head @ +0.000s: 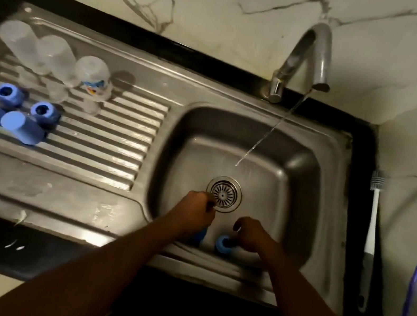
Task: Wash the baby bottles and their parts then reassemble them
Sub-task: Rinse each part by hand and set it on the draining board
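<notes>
both hands are low in the stainless steel sink basin, at its near wall. the left hand is curled by the drain — on what, i can't tell — a blue plastic cap just beneath it. the right hand pinches a round blue plastic collar, just right of that cap.

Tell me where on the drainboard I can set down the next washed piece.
Free: the ridged stretch between the clear bottles and the basin, and the flat front strip below the ridges. Crowded: the left end, with blue caps and rings in front of the bottles. The left hand and right hand fill the basin's near wall.
</notes>
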`<state>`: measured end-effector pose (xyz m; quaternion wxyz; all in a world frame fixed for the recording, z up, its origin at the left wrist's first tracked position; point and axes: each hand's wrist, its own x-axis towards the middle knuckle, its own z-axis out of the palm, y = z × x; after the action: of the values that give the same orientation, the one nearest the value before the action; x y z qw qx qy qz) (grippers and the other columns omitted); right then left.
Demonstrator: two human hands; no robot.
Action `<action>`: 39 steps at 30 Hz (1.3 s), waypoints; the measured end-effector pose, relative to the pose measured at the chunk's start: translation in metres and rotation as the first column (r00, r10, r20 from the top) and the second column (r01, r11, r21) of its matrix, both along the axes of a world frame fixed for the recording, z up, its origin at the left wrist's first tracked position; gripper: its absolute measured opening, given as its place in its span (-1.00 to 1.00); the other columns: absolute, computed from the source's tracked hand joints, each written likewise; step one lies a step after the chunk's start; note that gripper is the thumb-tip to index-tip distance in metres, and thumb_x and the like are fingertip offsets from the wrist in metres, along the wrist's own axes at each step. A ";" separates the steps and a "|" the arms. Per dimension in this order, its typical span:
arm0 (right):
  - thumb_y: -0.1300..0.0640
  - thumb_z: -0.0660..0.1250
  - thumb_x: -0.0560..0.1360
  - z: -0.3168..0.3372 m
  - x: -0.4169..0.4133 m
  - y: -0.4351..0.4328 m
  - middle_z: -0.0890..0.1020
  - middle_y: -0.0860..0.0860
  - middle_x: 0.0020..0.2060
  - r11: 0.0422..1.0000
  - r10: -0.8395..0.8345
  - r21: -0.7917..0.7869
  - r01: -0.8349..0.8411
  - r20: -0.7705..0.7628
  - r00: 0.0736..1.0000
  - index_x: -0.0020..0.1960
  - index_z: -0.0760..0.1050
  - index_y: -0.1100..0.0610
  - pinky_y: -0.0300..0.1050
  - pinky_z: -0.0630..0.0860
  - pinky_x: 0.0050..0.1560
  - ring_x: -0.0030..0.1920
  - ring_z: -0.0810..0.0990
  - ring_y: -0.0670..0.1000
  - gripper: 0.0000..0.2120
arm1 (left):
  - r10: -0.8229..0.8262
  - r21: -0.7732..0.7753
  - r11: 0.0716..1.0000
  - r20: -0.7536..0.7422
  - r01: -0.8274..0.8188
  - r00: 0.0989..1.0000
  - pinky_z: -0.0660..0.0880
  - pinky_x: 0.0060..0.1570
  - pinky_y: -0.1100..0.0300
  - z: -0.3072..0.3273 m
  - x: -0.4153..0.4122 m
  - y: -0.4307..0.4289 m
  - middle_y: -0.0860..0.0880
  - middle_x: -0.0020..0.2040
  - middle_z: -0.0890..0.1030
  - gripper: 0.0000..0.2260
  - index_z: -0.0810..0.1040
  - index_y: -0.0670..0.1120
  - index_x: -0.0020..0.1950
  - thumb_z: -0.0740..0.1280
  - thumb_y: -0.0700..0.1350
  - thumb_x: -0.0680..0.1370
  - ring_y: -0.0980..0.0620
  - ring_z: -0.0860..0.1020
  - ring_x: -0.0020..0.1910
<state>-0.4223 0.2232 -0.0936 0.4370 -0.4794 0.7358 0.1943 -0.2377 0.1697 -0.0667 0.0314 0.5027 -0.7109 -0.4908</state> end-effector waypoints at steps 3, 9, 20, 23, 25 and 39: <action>-0.02 0.43 0.53 -0.027 0.000 0.016 0.55 0.14 0.25 0.999 0.050 -0.004 -0.049 0.014 0.999 0.30 0.46 0.20 -0.08 0.48 0.12 0.20 0.55 0.13 -0.55 | -0.018 0.040 0.999 0.065 0.016 0.998 0.55 0.21 0.05 -0.005 -0.017 0.013 -0.15 0.15 0.67 -0.76 0.62 -0.16 0.22 0.33 -0.18 0.58 -0.08 0.62 0.14; 0.02 0.40 0.53 -0.053 0.005 0.009 0.56 0.18 0.19 0.990 0.122 -0.086 -0.114 0.094 0.988 0.20 0.49 0.22 -0.14 0.40 -0.04 0.16 0.56 0.15 -0.65 | 0.093 -0.004 0.996 0.125 -0.094 0.988 0.54 0.11 0.19 -0.008 -0.028 0.020 -0.09 0.14 0.68 -0.76 0.64 -0.11 0.22 0.33 -0.13 0.57 -0.01 0.63 0.11; 0.34 0.42 0.50 0.005 -0.046 -0.097 0.63 0.16 0.07 0.418 -0.451 -0.047 0.907 0.856 0.252 0.23 0.52 0.04 -0.13 0.60 -0.10 -0.10 0.63 0.04 -0.63 | 0.311 -0.120 0.943 -0.005 -0.309 0.951 0.35 -0.24 0.51 -0.004 -0.056 -0.016 -0.07 0.05 0.70 -0.81 0.65 -0.11 0.13 0.31 -0.22 0.57 0.01 0.64 -0.02; 0.30 0.43 0.52 0.016 -0.053 -0.117 0.60 0.14 0.13 0.486 -0.356 -0.174 0.856 0.856 0.376 0.32 0.45 0.06 -0.20 0.56 -0.14 -0.10 0.58 0.00 -0.59 | 0.385 -0.125 0.911 -0.086 -0.393 0.919 0.41 -0.18 0.50 0.006 -0.076 -0.038 -0.07 0.18 0.65 -0.74 0.60 -0.16 0.26 0.28 -0.26 0.60 0.11 0.58 -0.08; 0.31 0.38 0.55 0.019 -0.053 -0.120 0.59 0.09 0.14 0.512 -0.313 -0.211 0.833 0.857 0.410 0.37 0.42 0.07 -0.21 0.57 -0.09 -0.07 0.58 -0.04 -0.58 | 0.432 -0.139 0.880 -0.161 -0.454 0.887 0.41 -0.04 0.43 0.011 -0.089 -0.051 -0.06 0.28 0.60 -0.70 0.55 -0.15 0.34 0.28 -0.25 0.62 0.13 0.54 -0.02; 0.26 0.39 0.55 0.029 -0.074 -0.113 0.68 0.14 -0.11 0.498 -0.104 -0.581 0.643 0.696 0.710 0.08 0.62 0.17 -0.14 0.58 -0.13 -0.20 0.65 0.01 -0.88 | 0.560 0.307 0.828 -0.503 -0.470 0.658 0.62 0.10 0.02 0.016 -0.128 -0.100 -0.20 0.07 0.68 -0.79 0.60 -0.13 0.21 0.20 -0.21 0.69 -0.11 0.66 0.04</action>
<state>-0.4966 0.1105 -0.0647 0.4089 -0.4725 0.6610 -0.4156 -0.3659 0.0700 -0.0508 0.3438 0.5128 -0.4562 -0.6409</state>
